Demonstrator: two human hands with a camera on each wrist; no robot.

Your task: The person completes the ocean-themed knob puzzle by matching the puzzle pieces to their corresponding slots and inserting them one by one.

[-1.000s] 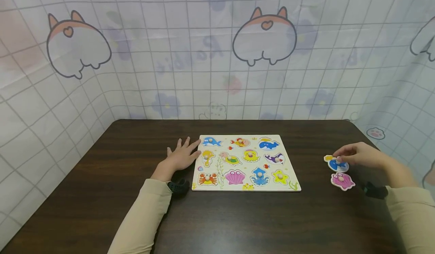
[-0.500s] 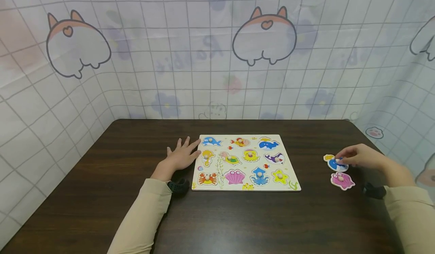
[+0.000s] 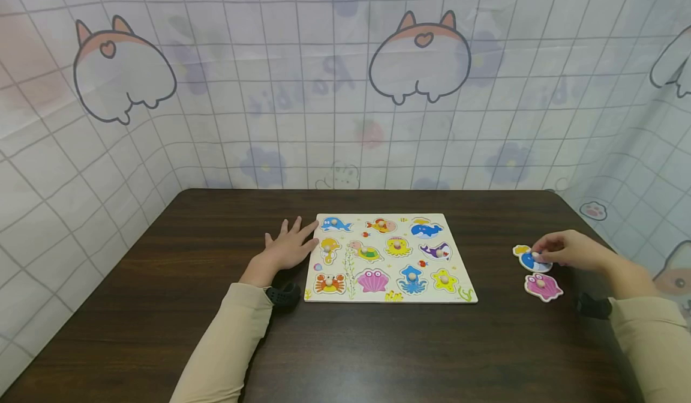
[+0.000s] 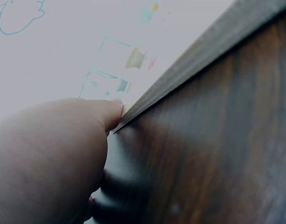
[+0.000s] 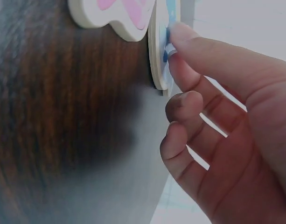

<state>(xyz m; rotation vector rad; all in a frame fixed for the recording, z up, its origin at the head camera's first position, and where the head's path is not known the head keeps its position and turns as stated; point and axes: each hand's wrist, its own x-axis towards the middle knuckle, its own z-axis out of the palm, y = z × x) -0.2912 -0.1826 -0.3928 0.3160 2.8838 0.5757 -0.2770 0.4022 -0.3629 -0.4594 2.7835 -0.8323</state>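
Observation:
A wooden peg puzzle board (image 3: 351,298) with sea-animal pictures lies flat on the dark table. My left hand (image 3: 288,248) rests on the table at its left side, fingers spread, with fingertips at the board's edge. Over at the right, my right hand (image 3: 574,251) pinches the small knob of a blue whale puzzle piece (image 3: 529,262) with a yellow spout. In the right wrist view, thumb and forefinger meet at the blue piece (image 5: 157,60), and the other fingers curl loosely. A pink shell puzzle piece (image 3: 544,287) with a knob lies just in front of the whale piece.
Knobbed pictures fill the board, among them a crab (image 3: 330,283), a squid (image 3: 412,279) and a starfish (image 3: 445,280). A printed white cloth (image 3: 345,91) hangs behind and beside the dark wooden table (image 3: 399,349).
My right hand has shifted slightly, its fingertips coming onto the knob of the whale piece. That piece has barely moved. My left hand and the board stay where they were.

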